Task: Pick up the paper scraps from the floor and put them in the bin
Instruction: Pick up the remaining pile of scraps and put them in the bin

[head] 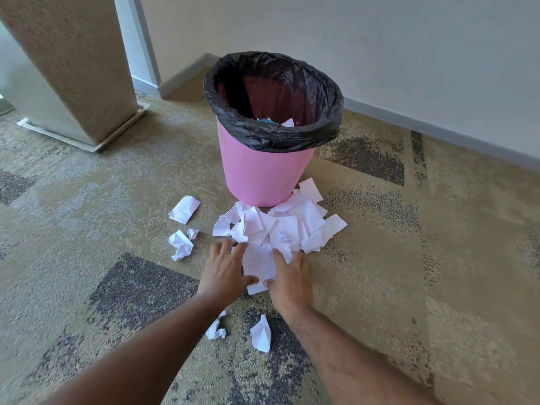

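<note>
My left hand lies palm down on the patterned beige and grey carpet, its fingers spread apart, their tips on the near edge of the heap of white torn paper scraps. My right hand lies just beside it, also palm down with its fingers loosely parted. Between the two hands sits one flat white sheet of paper; both thumbs touch its near end, and the hands press in on it from either side without closing round it.

The heap spreads from my fingertips up to the foot of the round pink plastic bin, which stands upright near the cream wall. A black plastic liner bag is folded over its rim, and a little white paper shows inside.

Left of the heap lie a folded white piece and a few crumpled white bits, apart from the pile. Nearer me, between my forearms, lie a crumpled white wad and a creased white scrap. A textured tan pillar stands at the far left.
</note>
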The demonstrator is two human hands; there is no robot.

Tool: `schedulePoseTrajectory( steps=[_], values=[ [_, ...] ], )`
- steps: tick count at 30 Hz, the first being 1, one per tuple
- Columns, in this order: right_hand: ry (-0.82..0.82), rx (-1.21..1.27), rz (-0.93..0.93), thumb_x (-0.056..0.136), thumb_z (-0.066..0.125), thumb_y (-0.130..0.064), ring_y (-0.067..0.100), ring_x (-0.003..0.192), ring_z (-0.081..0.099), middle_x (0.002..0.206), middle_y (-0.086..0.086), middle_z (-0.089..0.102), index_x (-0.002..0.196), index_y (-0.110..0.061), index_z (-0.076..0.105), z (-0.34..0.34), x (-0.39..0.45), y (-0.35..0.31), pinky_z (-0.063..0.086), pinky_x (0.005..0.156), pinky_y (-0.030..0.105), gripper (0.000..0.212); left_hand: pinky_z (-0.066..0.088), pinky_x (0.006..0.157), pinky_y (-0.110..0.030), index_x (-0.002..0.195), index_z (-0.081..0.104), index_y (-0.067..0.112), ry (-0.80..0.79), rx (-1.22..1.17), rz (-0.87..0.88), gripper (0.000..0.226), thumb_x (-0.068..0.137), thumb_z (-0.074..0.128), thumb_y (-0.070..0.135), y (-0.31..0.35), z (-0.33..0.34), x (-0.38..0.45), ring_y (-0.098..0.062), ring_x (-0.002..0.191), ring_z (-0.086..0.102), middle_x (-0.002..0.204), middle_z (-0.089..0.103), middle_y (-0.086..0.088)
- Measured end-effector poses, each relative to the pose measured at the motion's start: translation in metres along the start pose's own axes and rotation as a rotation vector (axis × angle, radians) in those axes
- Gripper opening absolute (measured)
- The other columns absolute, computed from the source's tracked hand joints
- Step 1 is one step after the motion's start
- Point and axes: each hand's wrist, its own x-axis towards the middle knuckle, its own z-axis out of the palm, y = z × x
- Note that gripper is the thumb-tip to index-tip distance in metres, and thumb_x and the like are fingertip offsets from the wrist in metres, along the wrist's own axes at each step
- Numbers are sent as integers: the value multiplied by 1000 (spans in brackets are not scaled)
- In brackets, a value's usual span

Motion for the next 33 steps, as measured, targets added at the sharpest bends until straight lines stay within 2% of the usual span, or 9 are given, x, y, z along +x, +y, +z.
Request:
schedulePoseTrajectory(
  steps=[5,9,14,16,19,21,23,26,33],
  values=[
    [69,119,6,86,74,-16,22,130,37,137,1,41,126,-24,57,8,-7,0,49,95,32,44,39,102,-33,141,44,20,-36,-119,43,66,85,76,31,10,2,-7,-21,122,40,129,45,-1],
    [59,300,83,82,67,4,15,104,53,113,-3,47,116,-20,62,9,-15,-1,56,80,28,42,46,88,-30,121,58,19,-58,-177,51,36,88,72,16,17,4,-16,-20,107,57,116,55,2],
    [54,449,194,84,53,10,8,84,63,107,-4,58,105,-20,59,11,-28,-7,59,72,34,37,47,75,-32,103,59,21,-77,-184,31,20,88,68,11,20,-1,-23,-19,90,61,105,60,4],
    [45,499,222,85,51,10,6,83,65,105,-4,60,102,-21,60,10,-34,-10,56,66,27,36,49,77,-35,100,57,22,-91,-193,23,21,86,68,11,18,-6,-25,-21,91,62,105,63,4],
    [69,541,188,89,58,3,5,87,63,105,-5,64,101,-21,61,2,-40,-13,43,60,12,27,50,76,-36,101,55,24,-70,-212,42,23,87,69,12,15,-14,-28,-20,91,62,107,65,3],
    [145,534,115,91,63,-5,8,89,61,102,-7,65,103,-22,62,-9,-40,-19,44,63,13,20,44,67,-27,107,53,23,7,-225,85,24,90,66,10,16,-23,-28,-17,87,59,108,63,3],
    [242,528,6,92,64,-9,9,92,60,102,-10,65,104,-24,63,-24,-37,-25,51,73,23,19,37,66,-24,117,51,19,141,-240,141,30,92,63,7,20,-39,-27,-16,85,54,108,64,-1],
    [365,549,-163,93,62,-7,7,98,58,106,-13,62,110,-26,61,-53,-28,-36,50,82,25,26,44,74,-39,128,48,17,366,-211,230,44,89,67,7,25,-67,-15,-26,95,52,110,68,-7],
    [707,560,-427,91,59,3,22,99,62,105,3,65,108,-11,64,-143,9,-61,49,84,29,22,48,79,-45,113,63,9,761,-228,294,31,85,75,9,54,-146,20,-29,104,52,103,68,-12]
  ],
)
